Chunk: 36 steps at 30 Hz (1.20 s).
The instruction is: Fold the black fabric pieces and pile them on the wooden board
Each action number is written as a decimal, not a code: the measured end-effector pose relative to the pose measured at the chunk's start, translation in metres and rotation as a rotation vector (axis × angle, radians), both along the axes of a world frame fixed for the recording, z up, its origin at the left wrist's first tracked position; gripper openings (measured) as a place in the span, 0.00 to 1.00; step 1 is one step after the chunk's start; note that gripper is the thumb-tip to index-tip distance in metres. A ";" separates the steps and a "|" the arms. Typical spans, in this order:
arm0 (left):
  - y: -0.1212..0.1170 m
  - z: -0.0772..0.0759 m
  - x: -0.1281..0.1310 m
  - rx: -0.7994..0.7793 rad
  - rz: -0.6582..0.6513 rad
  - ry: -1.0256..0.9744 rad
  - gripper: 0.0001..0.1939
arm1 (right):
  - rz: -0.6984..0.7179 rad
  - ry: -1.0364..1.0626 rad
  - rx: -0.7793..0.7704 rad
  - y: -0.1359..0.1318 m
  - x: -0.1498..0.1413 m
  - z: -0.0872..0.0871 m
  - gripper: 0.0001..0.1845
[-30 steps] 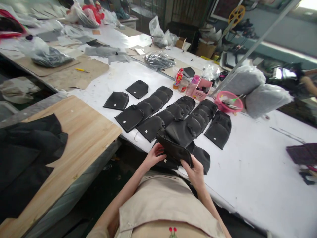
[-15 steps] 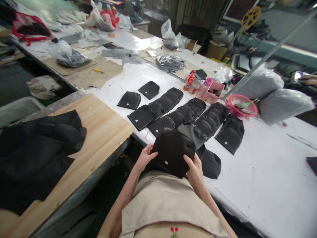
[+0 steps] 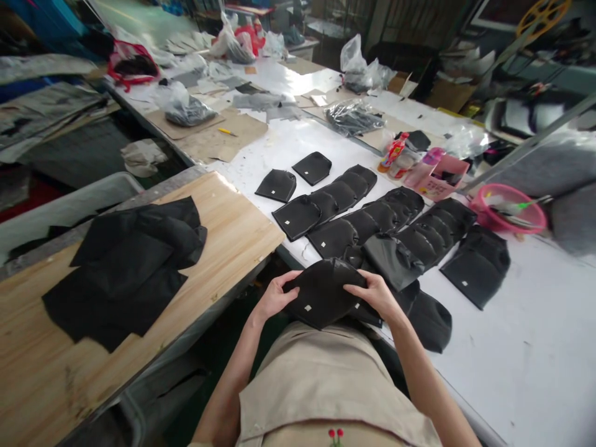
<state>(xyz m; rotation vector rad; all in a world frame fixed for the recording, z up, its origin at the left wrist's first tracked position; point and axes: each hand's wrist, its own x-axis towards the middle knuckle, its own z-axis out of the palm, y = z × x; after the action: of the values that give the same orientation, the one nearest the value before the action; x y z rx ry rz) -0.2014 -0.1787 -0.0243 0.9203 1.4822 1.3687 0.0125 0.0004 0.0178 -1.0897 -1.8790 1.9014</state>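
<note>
1. The person's left hand (image 3: 278,297) is holding the left side of a black piece (image 3: 328,285), its thumb lying on the near face and its fingers curling behind the edge.
2. The right hand (image 3: 376,293) is pinching the opposite side of that piece, its thumb likewise showing on the near face.
3. The held piece is spanning the space between the hands, just in front of the beige garment (image 3: 335,379); a small white tag (image 3: 307,308) is showing near its lower edge.
4. Beyond the hands, overlapping rows of black pieces (image 3: 351,186) are lying on the white table (image 3: 535,360), two single ones resting apart at the rows' left.
5. Beside the right forearm, further black pieces (image 3: 433,320) are lying partly hidden.
6. To the left, a wooden board (image 3: 242,217) is bearing a pile of black fabric (image 3: 128,254).
7. Past the rows, a bottle (image 3: 394,152), a pink box (image 3: 435,187) and a pink basket (image 3: 485,217) are standing near one another.
</note>
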 end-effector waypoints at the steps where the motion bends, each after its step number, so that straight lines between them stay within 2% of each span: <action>1: -0.004 0.000 -0.002 -0.002 0.001 0.011 0.21 | 0.040 -0.003 0.012 -0.001 -0.007 0.003 0.18; 8: -0.021 0.003 -0.010 -0.018 0.015 0.085 0.22 | 0.170 0.016 0.142 -0.010 -0.040 0.012 0.16; 15: -0.022 0.004 -0.002 -0.007 0.053 0.319 0.22 | 0.360 0.001 0.136 -0.004 -0.042 0.005 0.13; 20: -0.015 0.018 0.015 -0.047 0.130 0.564 0.23 | 0.386 0.052 0.086 0.005 -0.035 -0.001 0.12; 23: -0.004 0.027 0.030 -0.025 0.243 0.692 0.14 | 0.421 0.079 0.098 0.013 -0.028 -0.001 0.12; 26: 0.007 0.030 0.044 -0.042 0.270 0.641 0.08 | 0.428 0.099 0.178 0.023 -0.017 0.002 0.12; 30: 0.010 0.019 0.048 -0.199 0.148 0.498 0.13 | 0.404 0.062 0.289 0.042 0.003 0.006 0.12; 36: -0.021 -0.016 0.044 -0.465 0.156 0.526 0.14 | 0.365 -0.001 0.294 0.060 0.013 0.004 0.14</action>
<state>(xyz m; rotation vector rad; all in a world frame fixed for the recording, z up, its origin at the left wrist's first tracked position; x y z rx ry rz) -0.1572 -0.1994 -0.0400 0.9077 2.1944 0.8449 0.0256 0.0599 0.0219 -0.6949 -2.3944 1.7079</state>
